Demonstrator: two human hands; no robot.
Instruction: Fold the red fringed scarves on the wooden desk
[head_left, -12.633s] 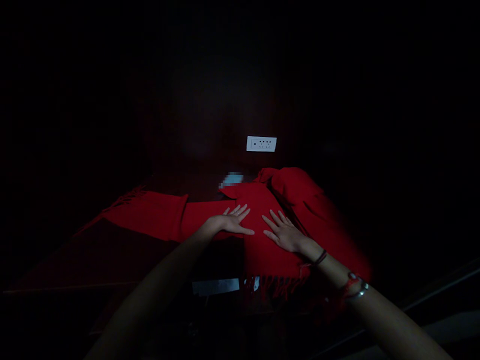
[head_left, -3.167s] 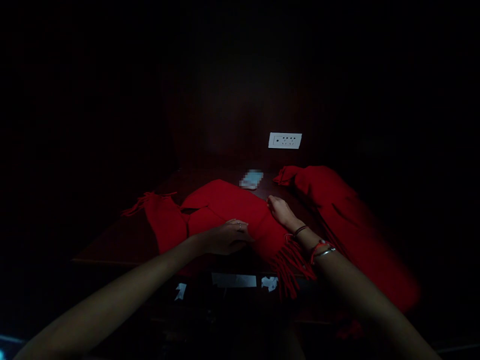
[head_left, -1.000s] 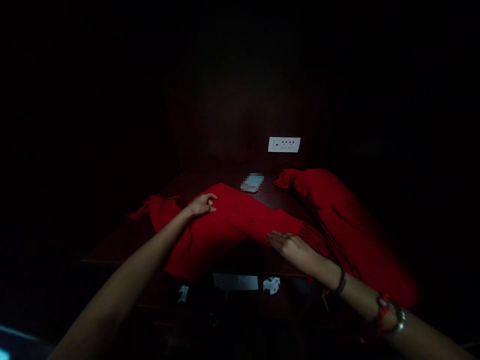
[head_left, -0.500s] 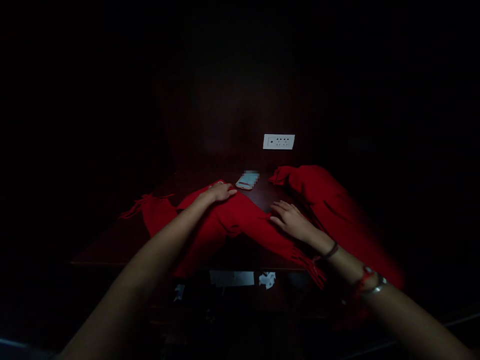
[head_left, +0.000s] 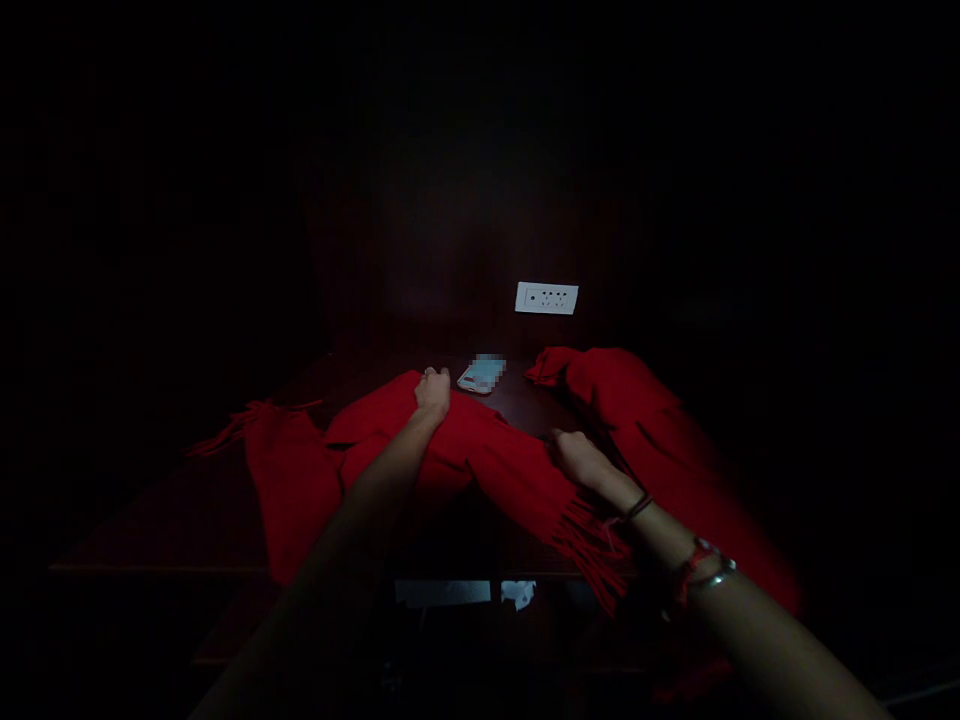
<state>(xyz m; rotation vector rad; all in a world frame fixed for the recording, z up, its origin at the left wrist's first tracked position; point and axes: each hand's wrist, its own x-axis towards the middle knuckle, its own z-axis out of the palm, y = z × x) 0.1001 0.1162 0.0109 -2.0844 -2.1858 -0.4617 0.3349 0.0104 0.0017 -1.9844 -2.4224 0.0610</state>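
Note:
A red fringed scarf [head_left: 487, 460] lies folded across a dark wooden table [head_left: 150, 520]. My left hand [head_left: 433, 392] is closed on the scarf's far edge near the middle of the table. My right hand [head_left: 576, 458] grips the scarf's fold at its right side, just above the fringe [head_left: 592, 550] that hangs over the front edge. Another fringed end [head_left: 240, 425] trails off to the left. The room is very dark.
A second red cloth [head_left: 645, 430] is heaped at the right, draping off the table. A small pale blue object [head_left: 480, 375] lies behind my left hand. A white wall socket [head_left: 547, 298] sits on the back panel. White paper scraps [head_left: 465, 593] show below the table.
Both hands have gone from lying on the scarf to closing on it. My left hand has shifted toward the back of the table, and the fold has bunched up between my hands.

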